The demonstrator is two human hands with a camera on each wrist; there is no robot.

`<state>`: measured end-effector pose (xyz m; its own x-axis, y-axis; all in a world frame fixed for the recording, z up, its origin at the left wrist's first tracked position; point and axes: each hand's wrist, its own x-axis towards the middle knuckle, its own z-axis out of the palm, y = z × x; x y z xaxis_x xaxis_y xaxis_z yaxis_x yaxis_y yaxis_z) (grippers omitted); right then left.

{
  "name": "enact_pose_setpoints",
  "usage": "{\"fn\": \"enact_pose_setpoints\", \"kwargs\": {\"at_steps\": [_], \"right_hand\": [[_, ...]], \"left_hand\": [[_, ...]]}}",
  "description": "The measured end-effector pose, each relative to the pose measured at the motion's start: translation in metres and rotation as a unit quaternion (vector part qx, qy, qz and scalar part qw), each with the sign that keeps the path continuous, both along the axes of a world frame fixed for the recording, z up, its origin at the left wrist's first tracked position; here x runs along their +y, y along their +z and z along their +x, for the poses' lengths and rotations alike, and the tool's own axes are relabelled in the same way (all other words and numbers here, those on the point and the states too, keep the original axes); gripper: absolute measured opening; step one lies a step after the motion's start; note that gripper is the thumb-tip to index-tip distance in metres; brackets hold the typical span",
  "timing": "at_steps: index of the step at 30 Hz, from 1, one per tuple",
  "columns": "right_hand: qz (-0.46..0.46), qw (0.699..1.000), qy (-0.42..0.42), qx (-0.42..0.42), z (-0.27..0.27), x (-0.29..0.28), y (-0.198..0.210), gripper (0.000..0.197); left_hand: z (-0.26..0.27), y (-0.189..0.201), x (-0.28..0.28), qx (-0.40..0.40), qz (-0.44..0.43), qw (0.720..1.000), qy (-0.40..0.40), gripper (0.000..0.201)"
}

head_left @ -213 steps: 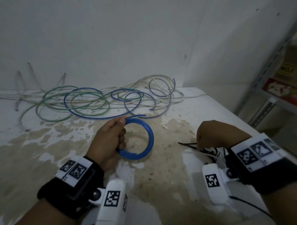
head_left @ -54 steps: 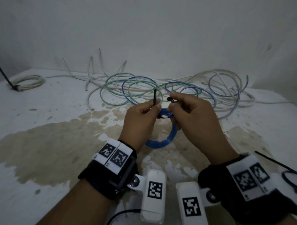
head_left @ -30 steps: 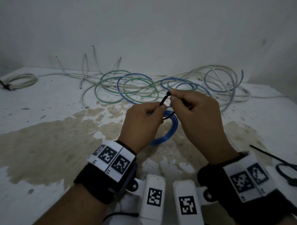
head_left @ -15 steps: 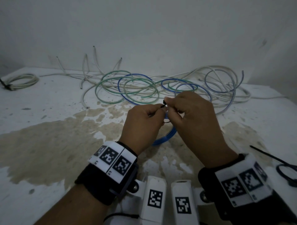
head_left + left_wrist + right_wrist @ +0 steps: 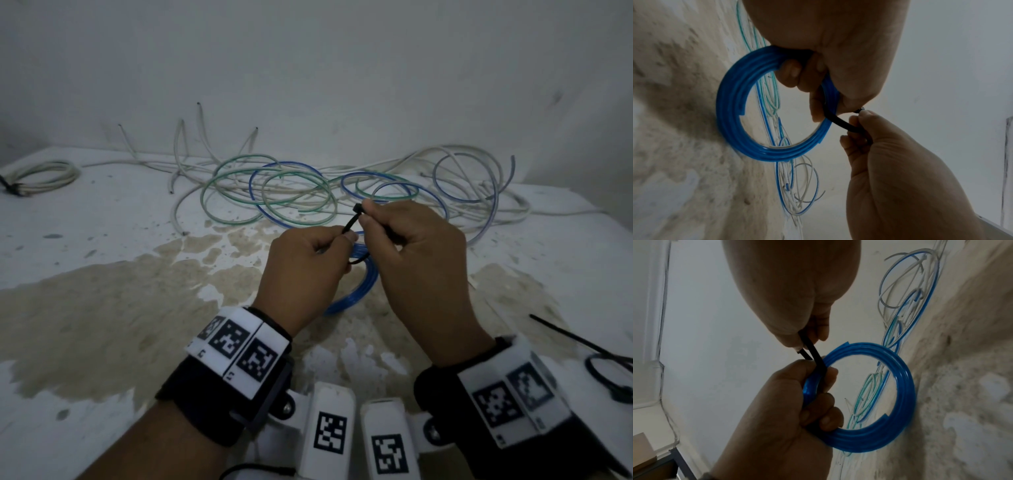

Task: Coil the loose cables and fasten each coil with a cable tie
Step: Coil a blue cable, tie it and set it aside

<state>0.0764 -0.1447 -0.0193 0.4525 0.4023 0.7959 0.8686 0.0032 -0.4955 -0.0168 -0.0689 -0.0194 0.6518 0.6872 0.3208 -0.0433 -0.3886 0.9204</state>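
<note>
A blue cable coil (image 5: 363, 284) hangs upright over the stained table (image 5: 102, 308), gripped at its top by my left hand (image 5: 339, 240). A black cable tie (image 5: 351, 221) is looped round the coil beside my left fingers. My right hand (image 5: 368, 219) pinches the tie's upper end just right of the left thumb. In the left wrist view the coil (image 5: 731, 113) hangs from my left fingers (image 5: 791, 73) and the tie (image 5: 840, 123) runs to the right hand (image 5: 857, 123). In the right wrist view the tie (image 5: 813, 352) runs from my right fingertips (image 5: 820, 331) to the coil (image 5: 904, 386).
A tangle of loose white, green and blue cables (image 5: 308, 192) lies along the wall behind the hands. A tied white coil (image 5: 44, 174) sits at the far left. Spare black cable ties (image 5: 599, 356) lie at the right edge of the table.
Half a second ago the fingertips of both hands were together at the tie. The right hand has since moved up and away, and a short length of tie shows between the hands.
</note>
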Motion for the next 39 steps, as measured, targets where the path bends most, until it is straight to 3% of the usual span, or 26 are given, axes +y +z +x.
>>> {"fn": "enact_pose_setpoints", "kwargs": {"at_steps": [11, 17, 29, 36, 39], "right_hand": [[0.002, 1.0, -0.023, -0.017, -0.003, 0.001, -0.002, 0.018], [0.002, 0.999, -0.032, -0.012, -0.004, 0.001, -0.001, 0.019], [-0.04, 0.999, 0.0, -0.032, -0.001, -0.002, 0.003, 0.018], [-0.062, 0.997, 0.032, 0.022, 0.001, -0.007, 0.006, 0.017], [-0.073, 0.99, 0.065, 0.102, 0.0, -0.012, 0.013, 0.013]], "left_hand": [[-0.001, 0.001, -0.001, -0.008, 0.001, 1.0, -0.01, 0.037], [0.001, -0.003, 0.002, -0.002, 0.011, 1.0, -0.005, 0.03], [0.0, -0.007, 0.002, 0.001, 0.013, 1.0, 0.007, 0.032], [0.003, -0.012, 0.004, 0.003, 0.046, 0.999, 0.012, 0.025], [0.004, -0.012, 0.004, 0.0, 0.056, 0.998, 0.013, 0.022]]}}
